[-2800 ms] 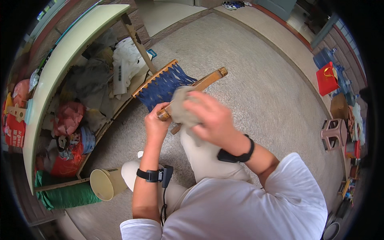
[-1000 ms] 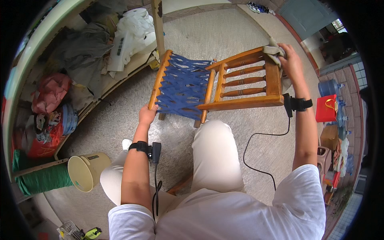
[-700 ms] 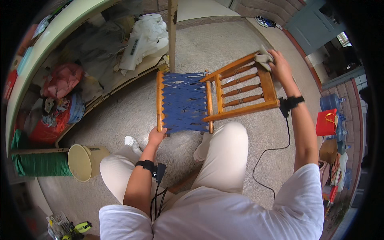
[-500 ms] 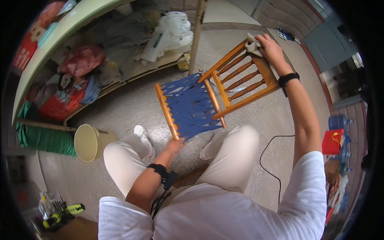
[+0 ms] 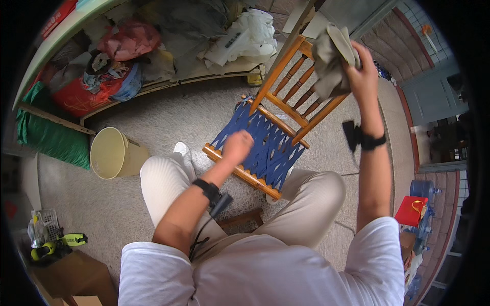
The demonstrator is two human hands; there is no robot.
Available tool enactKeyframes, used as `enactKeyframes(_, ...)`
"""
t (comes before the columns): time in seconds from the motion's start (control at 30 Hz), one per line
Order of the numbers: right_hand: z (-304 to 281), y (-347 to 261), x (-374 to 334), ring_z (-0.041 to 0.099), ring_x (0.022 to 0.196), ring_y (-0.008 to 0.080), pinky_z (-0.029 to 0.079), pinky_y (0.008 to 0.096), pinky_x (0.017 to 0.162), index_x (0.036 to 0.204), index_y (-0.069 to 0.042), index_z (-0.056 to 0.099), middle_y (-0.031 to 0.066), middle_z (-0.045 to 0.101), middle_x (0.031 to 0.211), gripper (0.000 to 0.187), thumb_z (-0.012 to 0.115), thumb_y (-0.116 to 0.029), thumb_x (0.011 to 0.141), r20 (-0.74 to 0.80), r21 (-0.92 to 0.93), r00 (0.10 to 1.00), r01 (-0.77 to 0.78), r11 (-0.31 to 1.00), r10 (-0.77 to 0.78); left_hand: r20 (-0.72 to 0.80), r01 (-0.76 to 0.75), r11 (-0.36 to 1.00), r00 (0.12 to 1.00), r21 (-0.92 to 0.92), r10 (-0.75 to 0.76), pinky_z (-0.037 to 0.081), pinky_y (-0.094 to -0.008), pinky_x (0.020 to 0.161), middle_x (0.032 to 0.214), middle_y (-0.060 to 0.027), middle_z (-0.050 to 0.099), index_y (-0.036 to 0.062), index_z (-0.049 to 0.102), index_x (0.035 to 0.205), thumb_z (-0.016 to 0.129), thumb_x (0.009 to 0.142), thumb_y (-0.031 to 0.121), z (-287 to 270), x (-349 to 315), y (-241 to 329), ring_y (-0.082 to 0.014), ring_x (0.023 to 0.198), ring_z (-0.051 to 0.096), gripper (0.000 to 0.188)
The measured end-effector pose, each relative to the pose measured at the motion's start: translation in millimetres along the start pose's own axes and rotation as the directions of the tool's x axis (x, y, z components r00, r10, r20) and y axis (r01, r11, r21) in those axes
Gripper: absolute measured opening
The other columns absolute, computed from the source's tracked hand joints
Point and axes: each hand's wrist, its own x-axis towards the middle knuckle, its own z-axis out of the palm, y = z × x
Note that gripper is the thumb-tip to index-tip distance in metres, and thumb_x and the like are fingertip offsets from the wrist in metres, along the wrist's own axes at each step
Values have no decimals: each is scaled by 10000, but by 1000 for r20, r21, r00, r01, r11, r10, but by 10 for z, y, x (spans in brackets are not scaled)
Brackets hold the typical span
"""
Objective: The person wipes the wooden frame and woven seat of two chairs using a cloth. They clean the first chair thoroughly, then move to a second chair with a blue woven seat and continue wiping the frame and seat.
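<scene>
Right hand (image 5: 363, 71) grips grey cloth (image 5: 332, 56) at chair backrest (image 5: 287, 109), left hand (image 5: 239, 147) balled above blue seat (image 5: 270, 148); how much is wiped, cannot tell.

We are holding our left hand (image 5: 238, 147) near the centre of the frame, its fingers folding inward like a loose fist. Our left forearm (image 5: 185, 215) is slanting up to it from the lower left. In the upper right, we are holding our right hand (image 5: 364, 76) higher, fingers bending in a grip, while our right forearm (image 5: 375, 181) is standing almost vertical below.
</scene>
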Motion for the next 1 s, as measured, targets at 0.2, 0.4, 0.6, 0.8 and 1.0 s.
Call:
enactKeyframes(0.2,385,-355,-1291,573,1034,142,447,298,927,1201,-54,611,38,617,1132,397,666,-49,809,316,354,798,-600,717,512,-138,-76,988,986,135,95,510,-445,833,1031,-139,670,118,666,1096,652,825,163,-303,926,-13,-357,944,631,275)
enactKeyframes(0.4,552,-225,-1566,558,970,88,447,248,873,1205,-57,580,-9,614,1065,342,632,-34,868,417,509,621,-765,395,664,-165,-301,913,921,275,353,504,-426,825,1001,-108,668,100,689,994,651,822,127,31,1564,-155,-328,929,635,178)
enactKeyframes(0.6,574,-75,-1594,558,980,90,453,251,867,1213,-45,573,-4,614,1076,356,634,-29,862,412,560,591,-764,319,693,-169,-181,971,964,157,207,514,-380,712,811,-133,680,52,679,879,626,832,108,-589,2101,-312,-287,769,664,90)
enactKeyframes(0.8,507,-11,-1664,568,993,119,457,267,871,1182,-54,602,11,624,1088,344,652,-34,842,406,552,647,-737,391,646,-429,-257,743,902,-618,-46,507,-223,574,900,-121,668,6,546,1065,478,993,130,-2308,2062,335,-123,675,622,159)
enactKeyframes(1.0,535,-162,-1626,424,1335,296,344,380,1092,1121,-75,623,123,446,1436,419,648,-5,708,601,293,746,-539,790,287,-315,-476,701,879,-530,359,514,-222,690,1044,-124,685,37,564,1091,486,994,141,-3309,1257,1543,-124,842,643,162)
